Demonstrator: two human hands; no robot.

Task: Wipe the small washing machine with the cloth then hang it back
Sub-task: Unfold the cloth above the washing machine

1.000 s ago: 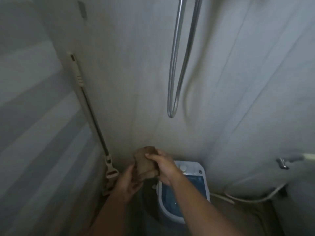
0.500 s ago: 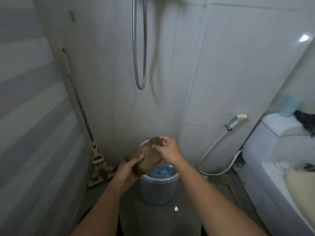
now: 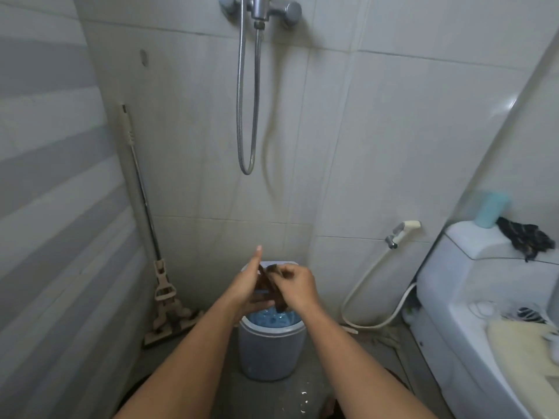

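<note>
A small grey washing machine [image 3: 269, 349] with a blue inside stands on the floor against the tiled back wall. A brown cloth [image 3: 270, 287] is folded narrow between my two hands, just above the machine's open top. My left hand [image 3: 246, 285] presses flat against the cloth's left side with fingers stretched upward. My right hand [image 3: 295, 285] pinches the cloth's upper edge from the right. Most of the cloth is hidden by my hands.
A mop [image 3: 157, 282] leans in the left corner. A shower hose [image 3: 248, 110] hangs from the mixer [image 3: 261, 7] above. A bidet sprayer [image 3: 400, 232] and its hose are to the right. The toilet [image 3: 472, 297] fills the right side, with a dark rag [image 3: 527, 238] and blue cup [image 3: 491, 213] on the tank.
The view has pulled back and down from the wall. The cloth went from a wide bundle to a narrow fold pressed between both hands, lower over the machine.
</note>
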